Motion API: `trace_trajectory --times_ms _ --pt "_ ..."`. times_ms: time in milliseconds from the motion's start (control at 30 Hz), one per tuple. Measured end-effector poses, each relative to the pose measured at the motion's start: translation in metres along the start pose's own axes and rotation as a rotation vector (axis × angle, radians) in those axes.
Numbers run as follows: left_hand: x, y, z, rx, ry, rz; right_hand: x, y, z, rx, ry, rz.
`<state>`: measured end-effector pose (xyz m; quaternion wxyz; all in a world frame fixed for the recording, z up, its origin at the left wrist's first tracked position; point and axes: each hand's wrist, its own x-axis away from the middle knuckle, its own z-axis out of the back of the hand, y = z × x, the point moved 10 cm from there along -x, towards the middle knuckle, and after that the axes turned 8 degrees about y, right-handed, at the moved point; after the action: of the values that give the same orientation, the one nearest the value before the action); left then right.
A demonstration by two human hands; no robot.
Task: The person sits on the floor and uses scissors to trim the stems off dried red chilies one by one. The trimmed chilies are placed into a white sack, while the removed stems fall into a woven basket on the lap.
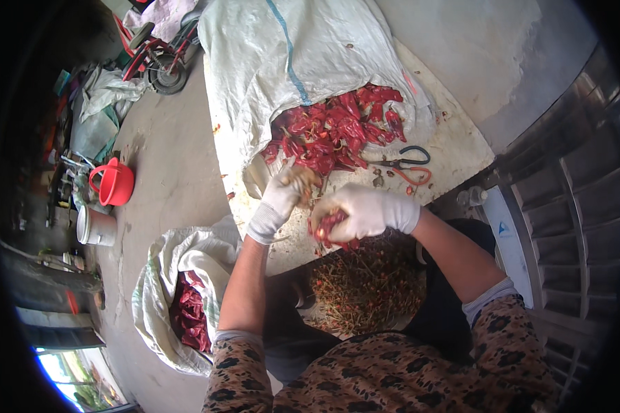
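Observation:
Both my hands wear white knit gloves. My right hand [364, 214] is closed around a bunch of red chili peppers [330, 227] at the near edge of a pale board [284, 258]. Just left of it, at the edge of the pepper pile, is my left hand [289, 190], its fingers curled and stained; blur hides whether they hold anything. Beyond both hands, dried-looking red peppers [336, 129] spill from the mouth of a large white woven sack [248, 67]. Scissors [400, 164] with one dark and one orange handle lie right of the pile.
An open white sack [155, 294] holding red peppers stands on the floor at left. Cut stems [367, 289] are heaped below the board between my legs. A red bucket [116, 183], a white bucket [101, 227] and a red cycle [160, 62] stand farther left.

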<state>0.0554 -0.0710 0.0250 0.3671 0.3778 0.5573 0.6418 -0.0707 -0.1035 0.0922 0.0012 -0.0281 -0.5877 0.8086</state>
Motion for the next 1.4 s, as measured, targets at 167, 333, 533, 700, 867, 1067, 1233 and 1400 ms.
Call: trace_trajectory --times_ms 167,333,533,700,867,1067,1233,1400 --pt "-0.011 -0.044 -0.012 -1.348 -0.194 -0.039 0.02 0.022 0.096 -0.589 0.536 -0.041" --pt "-0.055 -0.037 -0.021 -1.405 0.148 -0.352 0.024 0.049 0.116 -0.721 0.789 -0.089" --pt "-0.065 -0.037 0.011 -1.293 0.348 -0.228 0.023 0.074 0.117 -0.668 0.917 -0.206" --pt "-0.045 0.001 0.017 -0.223 0.466 -0.349 0.007 0.079 0.086 -0.891 0.757 -0.237" --pt "-0.004 0.044 -0.034 -0.666 0.423 -0.593 -0.005 0.068 0.057 -0.945 0.604 -0.183" --pt "-0.035 -0.031 -0.004 -1.208 0.014 -0.102 0.012 0.069 0.087 -0.824 0.813 -0.156" --pt "-0.081 -0.057 0.065 -1.412 0.33 -0.207 0.007 0.047 0.088 -0.833 0.666 -0.044" --pt "-0.093 -0.094 0.071 -1.571 0.205 -0.124 0.011 -0.003 0.082 -0.261 0.589 0.268"
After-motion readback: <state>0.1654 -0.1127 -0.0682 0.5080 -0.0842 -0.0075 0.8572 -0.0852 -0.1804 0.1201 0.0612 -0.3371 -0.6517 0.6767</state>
